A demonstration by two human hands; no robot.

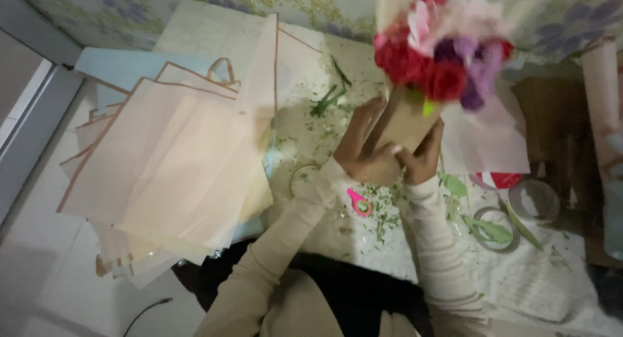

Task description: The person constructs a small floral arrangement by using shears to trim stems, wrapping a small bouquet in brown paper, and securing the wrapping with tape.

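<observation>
1. Brown paper wraps the stem end of one bouquet (446, 51) of red, pink and purple flowers, held up over the middle of the white cloth (545, 285) on the floor.
2. The left hand (366, 145) is closed around the left side of the paper cone; the right hand (422, 156) is closed around its right side and base (both hands touch each other at the bottom of the cone).
3. To the left, a loose stack of pale peach wrapping sheets (175, 162) with brown edges fans out; its right edge lies just beside the left forearm, and its left edge overhangs the grey floor tiles.
4. One small pink cutter (357, 203) lies on the cloth between the two forearms.
5. Three tape rolls show: one (302, 179) near the left wrist, two at the right, one greenish (494, 229) and one clear (533, 199).
6. Green stem trimmings (328, 100) scatter above the left hand.
7. Open cloth remains at the lower right, beyond the right sleeve; a flowered wall (130, 6) closes the far edge.
</observation>
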